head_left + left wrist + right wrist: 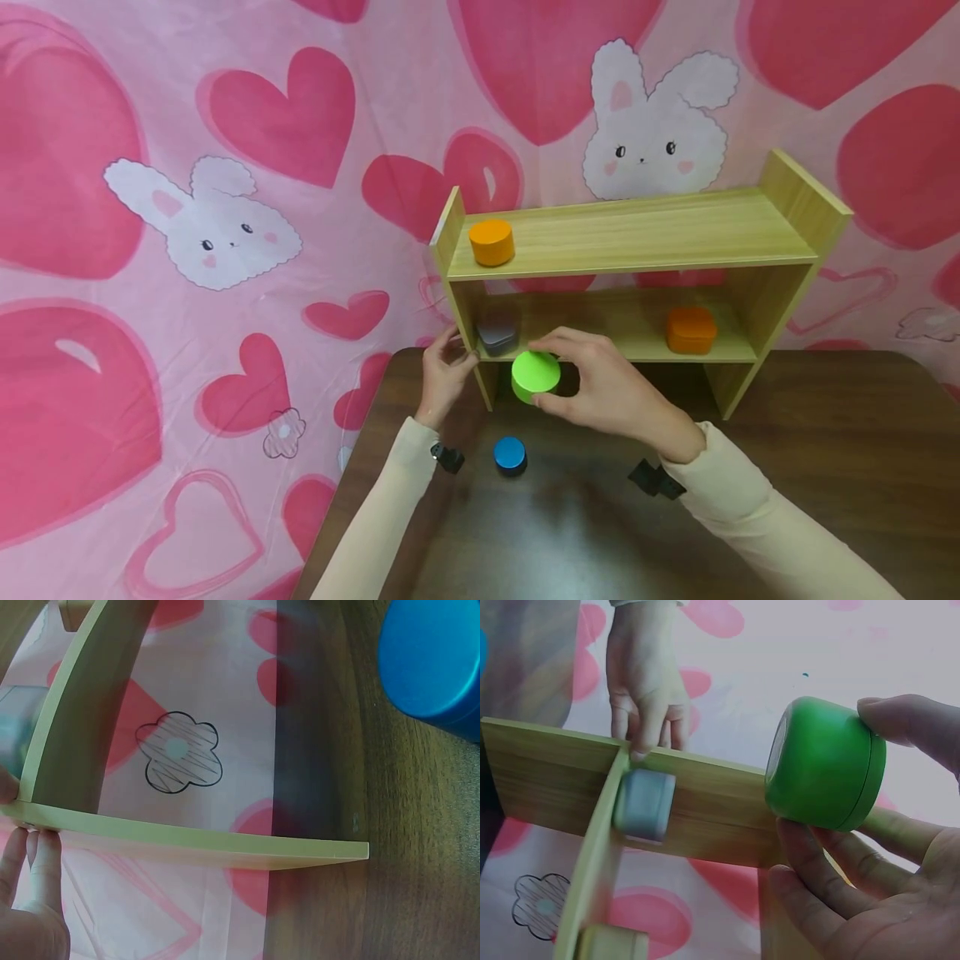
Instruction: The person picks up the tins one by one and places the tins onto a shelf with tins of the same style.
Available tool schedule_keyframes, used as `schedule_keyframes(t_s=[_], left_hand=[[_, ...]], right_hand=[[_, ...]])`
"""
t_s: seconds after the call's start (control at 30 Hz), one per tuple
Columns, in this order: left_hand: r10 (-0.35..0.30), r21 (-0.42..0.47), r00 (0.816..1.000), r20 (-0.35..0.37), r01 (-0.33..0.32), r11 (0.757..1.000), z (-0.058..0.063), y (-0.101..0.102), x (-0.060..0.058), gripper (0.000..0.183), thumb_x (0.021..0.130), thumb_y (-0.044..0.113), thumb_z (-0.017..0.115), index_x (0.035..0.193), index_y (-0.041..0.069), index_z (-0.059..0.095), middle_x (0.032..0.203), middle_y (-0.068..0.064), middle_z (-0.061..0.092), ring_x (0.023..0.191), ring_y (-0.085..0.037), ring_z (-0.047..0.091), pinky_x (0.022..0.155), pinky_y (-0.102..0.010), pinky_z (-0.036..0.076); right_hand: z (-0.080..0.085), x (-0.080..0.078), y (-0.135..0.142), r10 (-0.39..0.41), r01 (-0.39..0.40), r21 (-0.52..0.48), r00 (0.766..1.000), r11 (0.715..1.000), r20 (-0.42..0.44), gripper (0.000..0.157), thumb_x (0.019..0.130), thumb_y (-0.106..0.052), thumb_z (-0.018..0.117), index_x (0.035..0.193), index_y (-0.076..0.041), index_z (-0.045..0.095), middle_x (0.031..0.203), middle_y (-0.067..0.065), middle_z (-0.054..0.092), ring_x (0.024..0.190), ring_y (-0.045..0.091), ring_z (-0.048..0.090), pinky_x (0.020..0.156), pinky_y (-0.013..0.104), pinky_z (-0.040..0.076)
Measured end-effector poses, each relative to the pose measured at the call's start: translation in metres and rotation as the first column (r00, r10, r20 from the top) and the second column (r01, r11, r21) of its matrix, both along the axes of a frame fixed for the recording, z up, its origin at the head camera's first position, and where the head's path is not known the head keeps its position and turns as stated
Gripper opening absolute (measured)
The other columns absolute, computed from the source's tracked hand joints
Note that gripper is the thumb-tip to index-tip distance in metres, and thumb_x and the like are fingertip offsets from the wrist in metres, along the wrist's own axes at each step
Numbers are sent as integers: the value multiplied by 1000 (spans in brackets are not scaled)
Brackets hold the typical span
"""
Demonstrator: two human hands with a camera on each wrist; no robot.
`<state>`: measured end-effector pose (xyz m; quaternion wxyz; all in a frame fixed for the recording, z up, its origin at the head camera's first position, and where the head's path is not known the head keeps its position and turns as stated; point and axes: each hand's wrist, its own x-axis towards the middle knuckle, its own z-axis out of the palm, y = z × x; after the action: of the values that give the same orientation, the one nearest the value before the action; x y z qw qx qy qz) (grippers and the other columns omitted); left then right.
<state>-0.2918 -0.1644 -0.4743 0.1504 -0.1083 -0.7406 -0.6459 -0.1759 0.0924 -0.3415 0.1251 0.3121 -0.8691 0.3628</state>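
Observation:
My right hand point(611, 387) holds a bright green round lidded tin point(536, 377) between thumb and fingers, in front of the shelf's lower left part. The right wrist view shows the same green tin point(821, 765) tilted on its side, clear of the boards. On the left, my left hand point(444, 375) grips the side panel of the wooden shelf point(637, 233). Its fingers point(46, 870) touch the panel's outer face, while the thumb lies at the front edge. Just inside that panel, a grey-blue tin point(645, 804) sits on the lower board.
An orange round tin point(492, 242) stands at the top board's left end. Another orange container point(691, 331) is on the lower board's right side. A blue round tin point(510, 455) stands on the dark wooden table point(585, 533). Behind hangs a pink heart-and-rabbit cloth point(337, 242).

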Motion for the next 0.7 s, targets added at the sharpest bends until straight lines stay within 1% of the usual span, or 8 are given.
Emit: schedule_keyframes(t_s=[0.07, 0.2, 0.33, 0.47, 0.7], left_hand=[[-2, 0, 1000, 1, 2, 1000, 0, 0, 0, 55, 87, -4, 74, 140, 9, 65, 126, -23, 70, 112, -39, 71, 101, -50, 59], [-5, -6, 1000, 1, 5, 1000, 0, 0, 1, 55, 88, -3, 74, 141, 9, 64, 127, -23, 70, 114, -40, 70, 101, -50, 59], [-4, -20, 1000, 2, 5, 1000, 0, -1, 0, 56, 88, -2, 74, 141, 11, 64, 128, -21, 70, 114, -39, 70, 102, -50, 58], [-5, -23, 1000, 6, 5, 1000, 0, -1, 0, 56, 89, -3, 74, 142, 11, 64, 127, -21, 70, 115, -39, 70, 102, -50, 58], [-5, -25, 1000, 3, 5, 1000, -2, -2, 0, 55, 89, -3, 74, 141, 10, 64, 127, -21, 69, 114, -38, 70, 103, -49, 58]], right_hand=[[4, -1, 1, 11, -11, -5, 1000, 1000, -2, 57, 76, -15, 90, 128, -2, 71, 119, 5, 73, 103, 20, 68, 90, 41, 63], [13, -4, 2, 20, -21, -9, 999, 1000, -25, 58, 76, -14, 91, 128, -1, 70, 121, 6, 74, 103, 20, 68, 89, 41, 63], [23, -7, 5, 9, -10, -9, 999, 1000, -54, 58, 75, -13, 91, 128, -2, 70, 119, 7, 74, 100, 21, 67, 86, 39, 61], [31, -9, 7, -3, 3, -4, 997, 1000, -73, 58, 74, -13, 91, 127, -1, 71, 119, 8, 74, 98, 20, 66, 85, 38, 62], [47, -13, 12, -12, 13, 18, 998, 1000, -69, 58, 77, -14, 90, 129, -3, 70, 120, 8, 73, 99, 20, 65, 87, 39, 63]])
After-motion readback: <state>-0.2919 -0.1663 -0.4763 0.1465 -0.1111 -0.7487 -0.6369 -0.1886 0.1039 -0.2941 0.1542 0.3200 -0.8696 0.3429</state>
